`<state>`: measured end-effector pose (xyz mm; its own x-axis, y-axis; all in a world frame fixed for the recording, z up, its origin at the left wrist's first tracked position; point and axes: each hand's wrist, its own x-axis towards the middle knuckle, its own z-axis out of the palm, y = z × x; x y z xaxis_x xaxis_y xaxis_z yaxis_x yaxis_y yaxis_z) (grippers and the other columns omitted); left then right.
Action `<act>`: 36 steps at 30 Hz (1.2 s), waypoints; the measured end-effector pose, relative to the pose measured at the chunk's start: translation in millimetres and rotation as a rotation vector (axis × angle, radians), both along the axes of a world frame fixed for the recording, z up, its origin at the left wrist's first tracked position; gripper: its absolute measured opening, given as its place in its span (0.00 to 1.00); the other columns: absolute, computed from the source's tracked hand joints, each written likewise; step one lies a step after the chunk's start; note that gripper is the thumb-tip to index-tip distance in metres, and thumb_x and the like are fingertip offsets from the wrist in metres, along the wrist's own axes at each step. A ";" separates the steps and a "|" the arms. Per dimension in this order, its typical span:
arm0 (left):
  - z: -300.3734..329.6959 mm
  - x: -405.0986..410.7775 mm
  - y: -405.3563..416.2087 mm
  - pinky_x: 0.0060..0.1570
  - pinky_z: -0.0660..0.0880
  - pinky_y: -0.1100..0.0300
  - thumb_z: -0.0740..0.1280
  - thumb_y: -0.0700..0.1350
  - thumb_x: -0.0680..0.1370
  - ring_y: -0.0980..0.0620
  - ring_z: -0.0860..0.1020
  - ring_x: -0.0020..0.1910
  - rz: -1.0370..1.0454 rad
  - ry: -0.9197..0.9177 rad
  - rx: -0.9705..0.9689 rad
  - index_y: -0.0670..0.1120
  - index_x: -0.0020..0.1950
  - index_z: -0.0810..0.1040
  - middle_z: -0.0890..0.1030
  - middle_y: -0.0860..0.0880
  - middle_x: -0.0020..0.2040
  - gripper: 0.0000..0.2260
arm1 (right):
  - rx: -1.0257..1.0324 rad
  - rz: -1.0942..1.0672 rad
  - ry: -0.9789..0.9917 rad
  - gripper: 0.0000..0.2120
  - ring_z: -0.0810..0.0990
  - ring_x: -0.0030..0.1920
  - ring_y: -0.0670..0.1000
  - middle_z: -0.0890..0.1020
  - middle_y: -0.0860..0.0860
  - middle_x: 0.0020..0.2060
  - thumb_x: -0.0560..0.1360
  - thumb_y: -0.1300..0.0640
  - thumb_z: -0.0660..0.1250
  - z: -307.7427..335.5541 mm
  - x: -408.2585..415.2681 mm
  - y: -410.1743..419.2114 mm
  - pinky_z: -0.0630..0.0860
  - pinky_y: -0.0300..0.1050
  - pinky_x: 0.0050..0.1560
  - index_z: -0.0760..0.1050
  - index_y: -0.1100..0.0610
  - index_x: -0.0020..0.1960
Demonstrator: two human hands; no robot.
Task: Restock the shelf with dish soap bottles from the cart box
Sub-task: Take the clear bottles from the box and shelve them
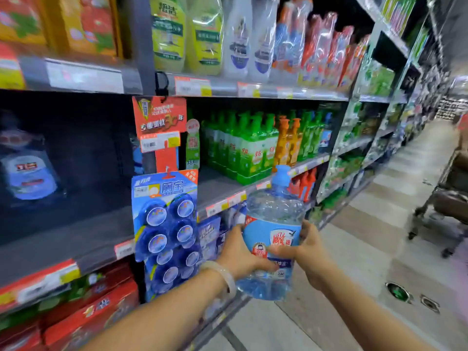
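We hold the clear plastic dish soap bottle with the blue pump cap and blue label (274,234) in front of the shelves, off any board, with both hands around its lower half. Our left hand (243,254) curls around its left side, thumb across the label, and our right hand (307,252) curls around its right side. The bottle stands almost upright, its long axis leaning a little to the right at the top. The grey middle shelf board (220,188) lies up and to the left of the bottle, and its bare part near the front edge, left of the green pump bottles (243,145), seems the likely place. The left hand is nearer to that edge, so we judge that the bottle must rise and go left. The cart (448,198) stands well apart at the right.
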<state>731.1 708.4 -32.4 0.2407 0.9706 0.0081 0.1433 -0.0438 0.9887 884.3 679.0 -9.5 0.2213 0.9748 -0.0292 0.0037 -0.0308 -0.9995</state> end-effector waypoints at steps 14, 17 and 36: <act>29.3 -19.3 197.5 0.43 0.78 0.68 0.80 0.37 0.54 0.58 0.79 0.46 0.383 0.053 0.259 0.49 0.54 0.70 0.77 0.55 0.48 0.33 | 0.233 0.305 -0.093 0.41 0.81 0.48 0.46 0.78 0.51 0.54 0.57 0.72 0.78 31.0 -32.4 239.5 0.81 0.38 0.39 0.64 0.57 0.63; 18.6 -20.2 225.8 0.38 0.78 0.68 0.78 0.30 0.58 0.62 0.80 0.45 0.522 0.000 0.259 0.47 0.56 0.71 0.79 0.53 0.50 0.32 | 0.264 0.451 -0.122 0.46 0.81 0.48 0.39 0.78 0.48 0.55 0.50 0.65 0.80 31.4 -39.0 282.9 0.80 0.39 0.44 0.64 0.55 0.64; -12.1 -18.0 251.2 0.60 0.70 0.63 0.76 0.36 0.67 0.50 0.71 0.63 1.256 0.133 0.045 0.45 0.75 0.54 0.66 0.47 0.67 0.43 | 0.346 1.105 -0.228 0.42 0.76 0.58 0.47 0.75 0.51 0.57 0.49 0.54 0.83 -12.3 -104.3 401.6 0.76 0.42 0.56 0.64 0.46 0.57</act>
<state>713.1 959.6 -44.4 -0.8427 0.5301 0.0939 0.2087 0.1609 0.9647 780.0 1080.6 -21.9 -0.7817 0.5888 0.2058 0.0375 0.3738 -0.9268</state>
